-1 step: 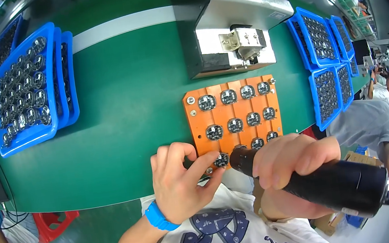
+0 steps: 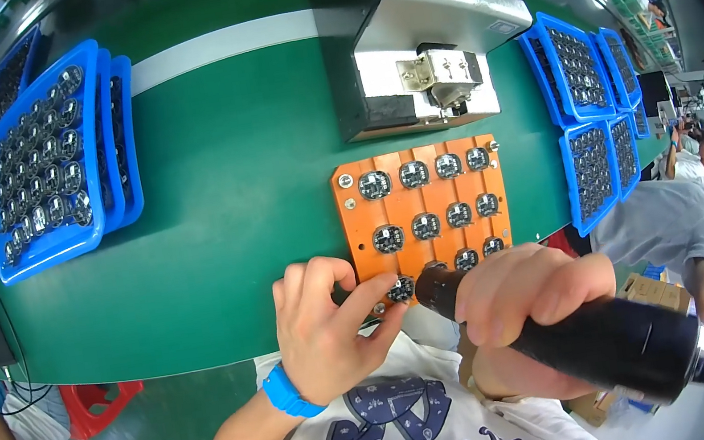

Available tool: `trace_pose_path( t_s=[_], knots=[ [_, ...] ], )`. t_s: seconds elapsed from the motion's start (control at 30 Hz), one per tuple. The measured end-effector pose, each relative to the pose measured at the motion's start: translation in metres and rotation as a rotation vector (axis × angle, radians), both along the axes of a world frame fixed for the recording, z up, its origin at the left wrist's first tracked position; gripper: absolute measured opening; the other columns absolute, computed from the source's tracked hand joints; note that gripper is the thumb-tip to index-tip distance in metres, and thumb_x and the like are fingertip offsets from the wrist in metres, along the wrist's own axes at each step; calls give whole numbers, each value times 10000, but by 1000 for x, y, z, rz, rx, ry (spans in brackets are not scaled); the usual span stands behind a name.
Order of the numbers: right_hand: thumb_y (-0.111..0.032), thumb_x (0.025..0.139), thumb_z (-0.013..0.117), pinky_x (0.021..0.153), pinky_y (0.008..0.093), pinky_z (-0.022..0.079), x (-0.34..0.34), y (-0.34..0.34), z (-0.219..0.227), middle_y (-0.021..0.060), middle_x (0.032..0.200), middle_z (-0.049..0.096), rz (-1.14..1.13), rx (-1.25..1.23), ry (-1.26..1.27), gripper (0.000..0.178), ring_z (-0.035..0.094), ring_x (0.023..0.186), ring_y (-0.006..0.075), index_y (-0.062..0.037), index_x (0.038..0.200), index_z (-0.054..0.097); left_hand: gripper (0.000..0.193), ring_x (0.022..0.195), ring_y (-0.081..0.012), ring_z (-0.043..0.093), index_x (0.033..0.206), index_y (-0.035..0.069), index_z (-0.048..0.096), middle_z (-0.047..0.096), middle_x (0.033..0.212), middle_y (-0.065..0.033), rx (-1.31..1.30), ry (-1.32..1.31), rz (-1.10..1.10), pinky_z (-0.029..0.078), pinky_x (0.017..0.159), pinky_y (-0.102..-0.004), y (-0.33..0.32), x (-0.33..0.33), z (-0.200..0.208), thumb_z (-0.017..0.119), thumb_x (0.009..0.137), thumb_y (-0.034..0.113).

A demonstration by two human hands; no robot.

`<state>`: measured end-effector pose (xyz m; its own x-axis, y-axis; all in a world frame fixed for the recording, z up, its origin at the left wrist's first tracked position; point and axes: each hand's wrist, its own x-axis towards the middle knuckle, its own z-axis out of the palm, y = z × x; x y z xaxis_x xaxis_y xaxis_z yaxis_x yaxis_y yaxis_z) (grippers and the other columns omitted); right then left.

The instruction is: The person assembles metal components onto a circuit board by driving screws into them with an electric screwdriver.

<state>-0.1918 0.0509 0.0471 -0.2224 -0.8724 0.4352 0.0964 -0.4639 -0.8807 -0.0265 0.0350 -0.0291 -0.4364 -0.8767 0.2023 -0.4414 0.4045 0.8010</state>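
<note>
An orange fixture plate carries rows of small round circuit boards. At its near left corner, my left hand has thumb and index finger closed around a round circuit board. My right hand is wrapped around a corded black electric screwdriver. The tool is tilted, its nose just right of that board and over the nearest row. Its bit is not visible, and the nose partly covers a neighbouring board.
A metal machine stands behind the plate. Blue trays of round parts are stacked at the left, with more blue trays at the right. A red stool is beyond the table's near edge. Another person sits at the right.
The rear end of the screwdriver has dipped slightly in my right hand. My left hand and the plate stay where they were.
</note>
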Motion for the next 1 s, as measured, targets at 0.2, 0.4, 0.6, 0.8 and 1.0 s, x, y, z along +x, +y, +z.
trace_pose_path(
  t_s=[0.2, 0.4, 0.6, 0.8, 1.0],
  knots=[
    [-516, 933, 610, 448, 374, 473, 1, -3, 2, 101, 661, 596, 70, -4, 66, 468, 572, 468, 240, -60, 929, 507, 425, 783, -206, 436, 991, 174, 762, 458, 888, -14, -39, 8, -3, 353, 686, -333, -2, -1, -1, 860, 583, 108],
    [-528, 932, 620, 441, 382, 464, 0, -2, 11, 109, 654, 605, -20, 191, 115, 491, 575, 466, 257, -50, 932, 511, 331, 789, -177, 486, 942, 168, 753, 466, 834, 25, -33, -19, -11, 328, 699, -347, -3, 0, -2, 863, 630, 174],
    [-724, 889, 511, 643, 332, 433, -62, -71, 51, 87, 903, 568, 249, -196, 15, 902, 535, 665, 186, 4, 1412, 419, 325, 763, -171, 501, 928, 174, 748, 490, 809, 36, -36, 6, -21, 330, 704, -339, -2, -3, 2, 853, 621, 161],
    [-768, 913, 324, 693, 368, 426, -56, -117, 54, 121, 924, 570, 260, -185, 102, 926, 545, 756, 219, 39, 1345, 466, 324, 766, -174, 513, 919, 175, 744, 504, 810, 36, -43, 3, -19, 336, 705, -339, -2, -2, 0, 850, 614, 159],
    [-747, 927, 338, 666, 354, 422, -50, -88, 47, 96, 872, 540, 278, -63, -77, 870, 519, 690, 190, 17, 1326, 456, 321, 767, -175, 515, 918, 168, 742, 504, 809, 35, -46, 10, -9, 337, 705, -339, -4, 1, -1, 845, 614, 146]
  ],
)
